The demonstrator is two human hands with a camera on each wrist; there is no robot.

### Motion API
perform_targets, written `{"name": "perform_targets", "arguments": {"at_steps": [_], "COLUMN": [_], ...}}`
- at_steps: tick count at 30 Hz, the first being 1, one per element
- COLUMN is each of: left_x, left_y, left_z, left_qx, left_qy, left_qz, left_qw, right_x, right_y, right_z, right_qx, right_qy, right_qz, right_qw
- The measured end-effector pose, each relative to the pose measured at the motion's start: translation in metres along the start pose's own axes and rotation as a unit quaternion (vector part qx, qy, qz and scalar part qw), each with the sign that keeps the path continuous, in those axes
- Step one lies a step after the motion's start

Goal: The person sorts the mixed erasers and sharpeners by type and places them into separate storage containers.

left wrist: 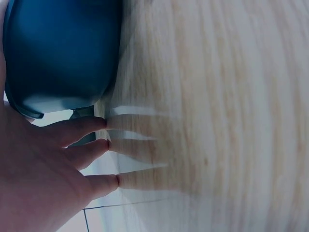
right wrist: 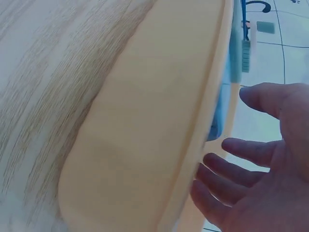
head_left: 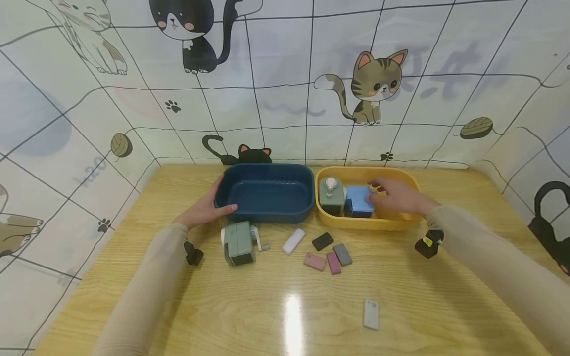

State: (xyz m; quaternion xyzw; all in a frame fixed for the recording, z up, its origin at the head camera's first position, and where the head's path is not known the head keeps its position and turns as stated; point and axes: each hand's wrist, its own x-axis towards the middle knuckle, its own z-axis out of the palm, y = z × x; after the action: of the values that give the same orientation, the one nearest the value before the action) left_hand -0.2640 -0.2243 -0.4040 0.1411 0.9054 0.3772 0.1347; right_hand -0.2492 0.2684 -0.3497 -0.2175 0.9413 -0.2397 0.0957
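My left hand (head_left: 202,207) rests against the left end of a dark blue bin (head_left: 264,216), its thumb by the front rim. In the left wrist view its straight fingers (left wrist: 99,186) reach down to the tabletop beside the bin. My right hand (head_left: 395,195) hovers over a yellow bin (head_left: 387,225), fingers loosely bent and apart. Beside its fingertips stands a blue box-shaped thing (head_left: 359,195), probably a pencil sharpener; contact is unclear. Left of that, a green pencil sharpener (head_left: 331,195) stands in the same bin. Another green crank pencil sharpener (head_left: 239,242) sits before the blue bin.
Small eraser-like blocks lie on the wooden table (head_left: 222,306): white (head_left: 294,241), black (head_left: 322,241), pink (head_left: 314,261), magenta (head_left: 333,263) and grey (head_left: 343,254). A pale grey one (head_left: 371,314) lies nearer the front. A cat-patterned cloth (head_left: 285,109) stands behind.
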Motion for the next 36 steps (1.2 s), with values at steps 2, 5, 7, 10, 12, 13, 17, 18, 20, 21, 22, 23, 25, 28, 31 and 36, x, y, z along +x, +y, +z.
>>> {"name": "perform_targets", "arguments": {"at_steps": [2, 5, 7, 10, 12, 13, 17, 18, 20, 21, 22, 23, 25, 28, 31, 36], "left_x": [0.000, 0.001, 0.001, 0.001, 0.001, 0.001, 0.001, 0.001, 0.002, 0.002, 0.002, 0.002, 0.002, 0.002, 0.002, 0.002], "left_y": [0.000, -0.001, -0.001, 0.000, 0.001, 0.001, 0.001, 0.000, 0.000, 0.000, 0.001, 0.001, 0.001, 0.001, 0.000, 0.000], "left_z": [0.000, 0.000, -0.001, -0.001, -0.001, -0.001, -0.001, 0.000, 0.000, 0.000, 0.000, 0.000, 0.000, 0.000, 0.000, 0.000], "left_qx": [-0.001, 0.000, 0.003, 0.006, 0.008, 0.009, 0.009, 0.008, 0.005, 0.004, 0.003, 0.002, 0.002, 0.002, 0.003, 0.001], "left_qy": [-0.002, -0.003, -0.002, -0.002, -0.003, -0.003, -0.004, -0.004, -0.003, -0.003, -0.002, -0.002, -0.001, 0.000, 0.001, 0.000], "left_qz": [0.000, 0.000, -0.001, -0.003, -0.006, -0.007, -0.007, -0.006, -0.004, -0.002, -0.001, -0.001, 0.000, -0.001, 0.000, 0.005], "left_qw": [1.0000, 1.0000, 1.0000, 1.0000, 0.9999, 0.9999, 0.9999, 0.9999, 1.0000, 1.0000, 1.0000, 1.0000, 1.0000, 1.0000, 1.0000, 1.0000], "right_x": [-0.001, -0.003, -0.005, -0.008, -0.010, -0.011, -0.015, -0.015, -0.017, -0.017, -0.017, -0.017, -0.017, -0.016, -0.016, -0.016], "right_y": [-0.002, -0.007, -0.013, -0.020, -0.024, -0.026, -0.033, -0.036, -0.040, -0.042, -0.045, -0.046, -0.049, -0.053, -0.056, -0.064], "right_z": [0.000, -0.001, -0.002, 0.000, 0.001, 0.003, 0.007, 0.007, 0.008, 0.009, 0.010, 0.010, 0.013, 0.017, 0.022, 0.029], "right_qx": [0.004, 0.005, 0.010, 0.012, 0.014, 0.014, 0.020, 0.023, 0.031, 0.034, 0.039, 0.044, 0.049, 0.056, 0.060, 0.055], "right_qy": [0.011, 0.029, 0.041, 0.059, 0.068, 0.071, 0.082, 0.084, 0.089, 0.092, 0.095, 0.097, 0.101, 0.106, 0.108, 0.102], "right_qz": [-0.005, -0.015, -0.025, -0.043, -0.054, -0.059, -0.068, -0.069, -0.072, -0.076, -0.078, -0.081, -0.088, -0.097, -0.105, -0.116], "right_qw": [1.000, 0.999, 0.999, 0.997, 0.996, 0.996, 0.994, 0.994, 0.993, 0.992, 0.992, 0.991, 0.990, 0.988, 0.987, 0.986]}}
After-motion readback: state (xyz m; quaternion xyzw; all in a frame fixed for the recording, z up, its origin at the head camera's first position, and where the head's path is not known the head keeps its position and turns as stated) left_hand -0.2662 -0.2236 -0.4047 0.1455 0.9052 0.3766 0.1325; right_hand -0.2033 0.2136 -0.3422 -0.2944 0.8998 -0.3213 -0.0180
